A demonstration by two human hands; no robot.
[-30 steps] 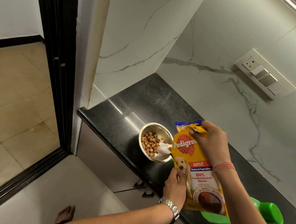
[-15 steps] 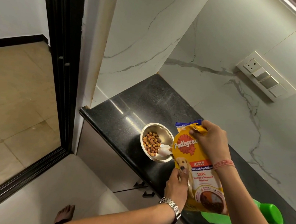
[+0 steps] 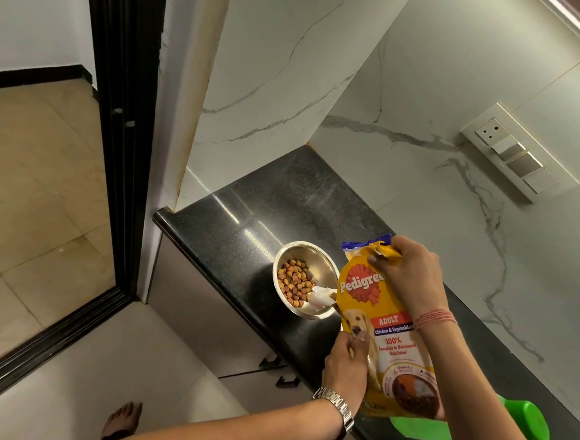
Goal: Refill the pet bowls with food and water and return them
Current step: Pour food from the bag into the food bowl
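Observation:
A steel pet bowl stands near the front edge of the black counter, with brown kibble heaped on its left side. Just right of it I hold a yellow dog food bag, its open corner tipped over the bowl's rim. My right hand grips the bag's top edge. My left hand pinches the bag's lower left side. A green container lies on the counter behind the bag, partly hidden.
Marble walls close the counter at the back and left, and a switch panel sits on the right wall. Cabinet drawers with black handles are below the counter. A black door frame stands to the left, and a bare foot rests on the floor.
Both hands and the bag have stayed almost still over the bowl. The view has shifted slightly to the left.

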